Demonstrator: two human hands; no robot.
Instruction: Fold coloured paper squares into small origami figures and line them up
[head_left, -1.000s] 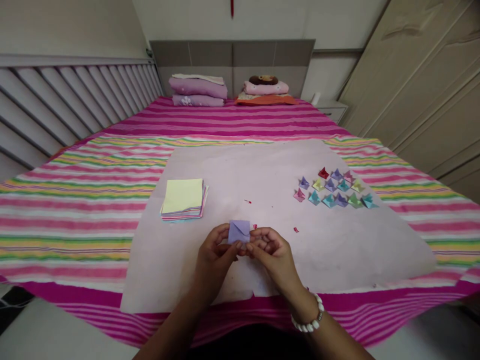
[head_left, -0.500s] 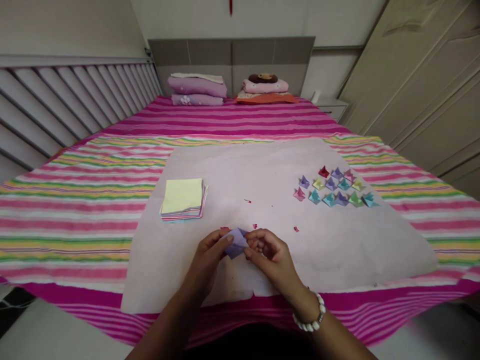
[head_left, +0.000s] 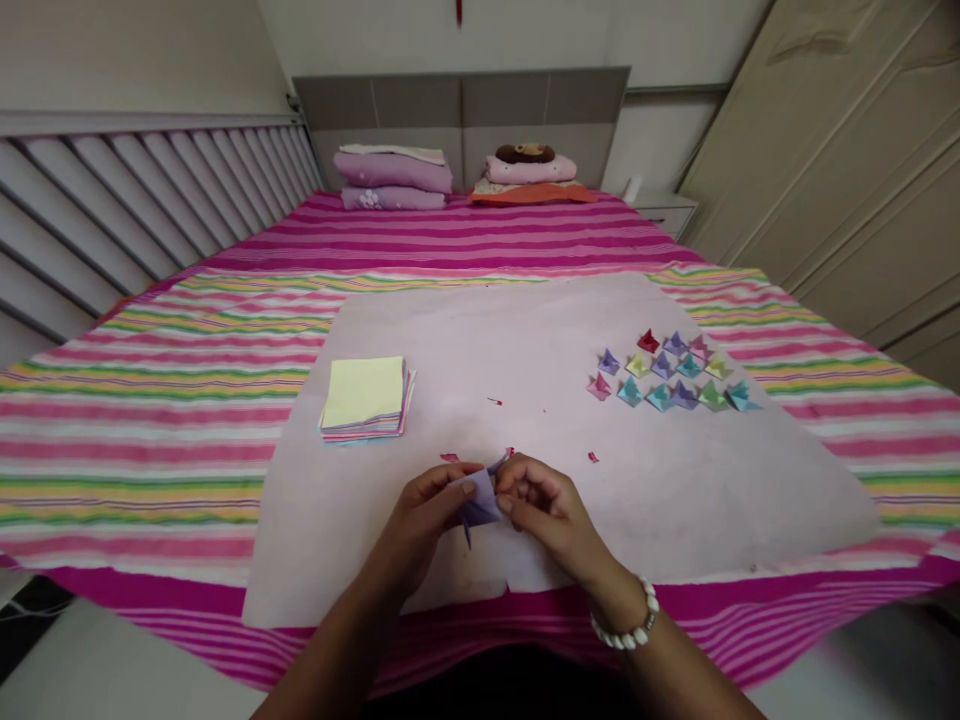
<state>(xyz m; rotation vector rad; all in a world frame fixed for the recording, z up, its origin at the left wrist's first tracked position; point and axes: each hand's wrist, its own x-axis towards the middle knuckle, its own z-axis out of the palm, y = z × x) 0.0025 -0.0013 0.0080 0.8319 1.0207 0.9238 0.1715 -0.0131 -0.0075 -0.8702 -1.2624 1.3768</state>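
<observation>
Both my hands pinch a small folded purple paper just above the pale sheet spread over the bed. My left hand grips its left side with thumb and fingers closed. My right hand, with a white bead bracelet on the wrist, holds its right edge in a pinch. A stack of coloured square papers, yellow on top, lies to the left. Several small folded paper shapes in many colours sit in rows at the right.
Tiny red paper scraps lie near my hands. The striped pink bedspread covers the bed. Folded blankets and pillows rest at the headboard. A slatted rail runs along the left, wardrobe doors stand at the right.
The purple paper, first held up flat as a square, has been lowered and folded smaller between my fingers. My hands drew slightly closer together and nearer to me.
</observation>
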